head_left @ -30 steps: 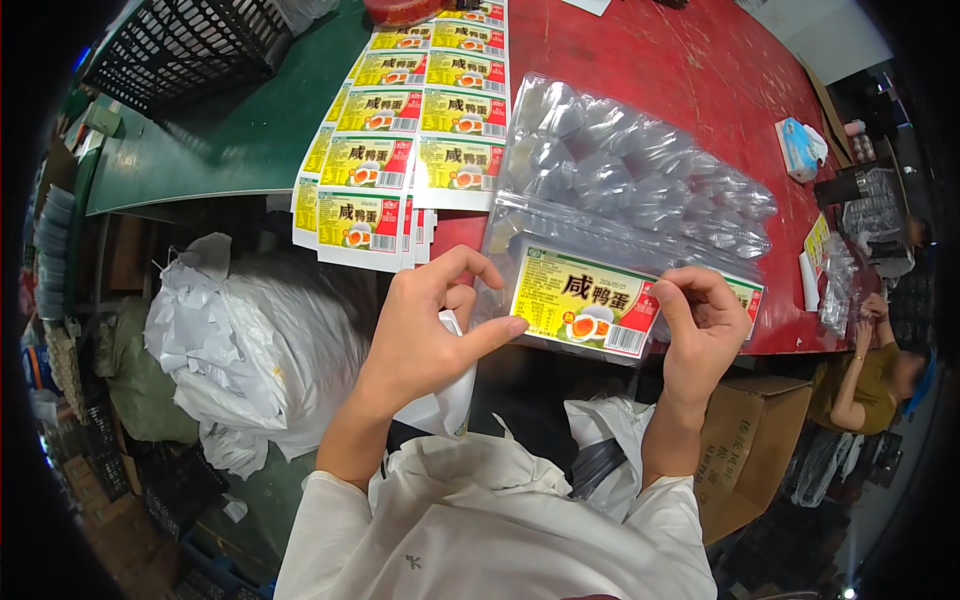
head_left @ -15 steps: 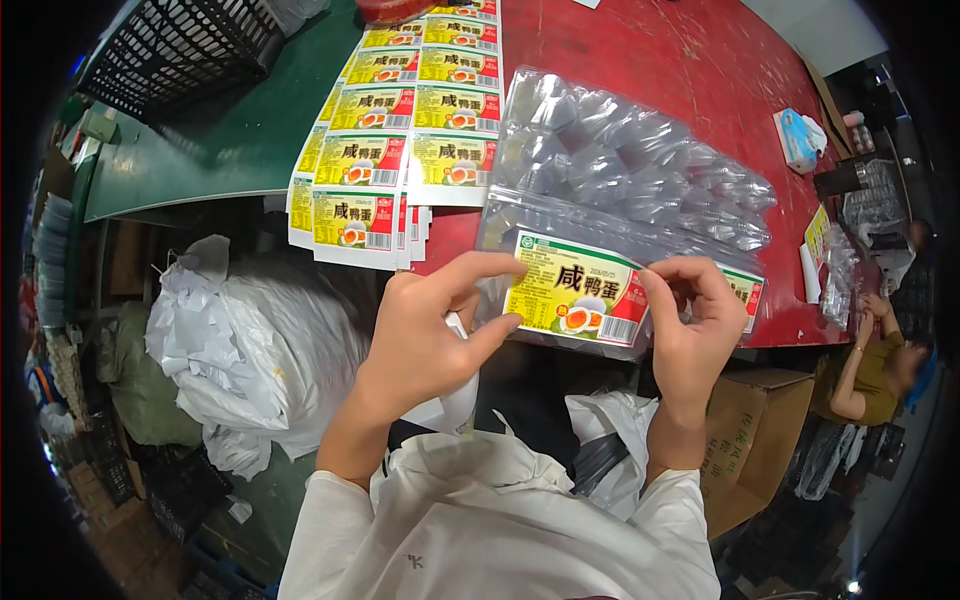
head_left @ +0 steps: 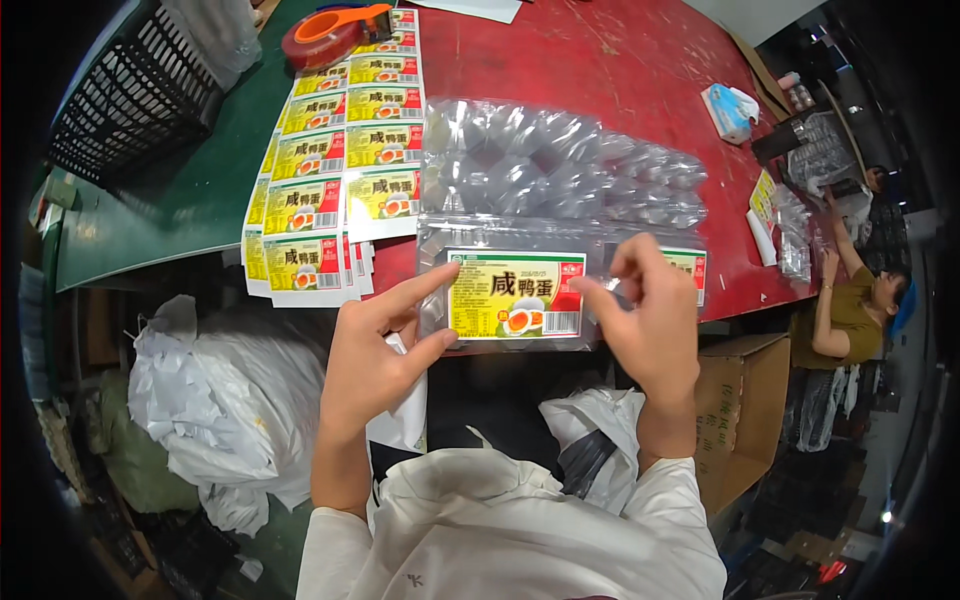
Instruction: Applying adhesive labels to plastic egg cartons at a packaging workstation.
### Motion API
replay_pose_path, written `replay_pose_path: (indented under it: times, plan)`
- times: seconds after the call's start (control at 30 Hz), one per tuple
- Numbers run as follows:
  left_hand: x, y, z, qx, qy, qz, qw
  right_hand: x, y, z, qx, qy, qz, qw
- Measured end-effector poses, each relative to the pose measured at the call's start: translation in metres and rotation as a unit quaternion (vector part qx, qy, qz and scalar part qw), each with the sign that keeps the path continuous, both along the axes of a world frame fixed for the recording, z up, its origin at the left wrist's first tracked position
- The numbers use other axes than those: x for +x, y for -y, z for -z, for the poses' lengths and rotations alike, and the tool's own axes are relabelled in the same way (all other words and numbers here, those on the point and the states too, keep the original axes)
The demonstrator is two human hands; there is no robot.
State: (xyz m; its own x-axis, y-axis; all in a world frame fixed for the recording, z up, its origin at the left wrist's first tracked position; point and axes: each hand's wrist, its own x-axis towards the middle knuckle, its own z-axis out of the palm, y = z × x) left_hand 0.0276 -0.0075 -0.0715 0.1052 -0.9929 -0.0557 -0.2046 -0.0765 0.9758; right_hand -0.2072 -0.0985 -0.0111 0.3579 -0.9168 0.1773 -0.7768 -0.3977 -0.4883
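A yellow, green and red printed label lies level over the front flap of a clear plastic egg box. At the label's left edge, my left hand has its index finger and thumb spread, their tips by the upper and lower corners. My right hand is at the opposite edge, thumb tip against the label and fingers bent but apart from the thumb. A second clear egg box adjoins on the right, with a similar label on its front, partly behind my right hand.
Label sheets lie left of the boxes, under an orange-and-red tape dispenser. A black basket stands on the green table. A tissue pack sits far right. Below are white sacks and a carton. Another person works at right.
The label has gone from tilted to level against the box flap. My right thumb and fingers have moved apart at its edge. The whole view has shifted, bringing the tape dispenser into sight.
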Motion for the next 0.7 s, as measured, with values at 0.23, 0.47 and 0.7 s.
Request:
replay_pose_path:
  times: [0.23, 0.47, 0.7]
  plan:
    - [-0.001, -0.009, 0.002, -0.04, 0.022, -0.006, 0.999, -0.002, 0.015, 0.027, -0.073, 0.09, 0.059, 0.991]
    - [0.018, -0.042, 0.01, -0.004, -0.012, -0.074, 0.997, -0.006, -0.015, 0.017, -0.192, -0.069, -0.114, 0.972]
    - [0.027, -0.061, 0.026, 0.033, -0.027, -0.051, 0.998, -0.009, -0.016, 0.014, -0.156, 0.082, -0.218, 0.96]
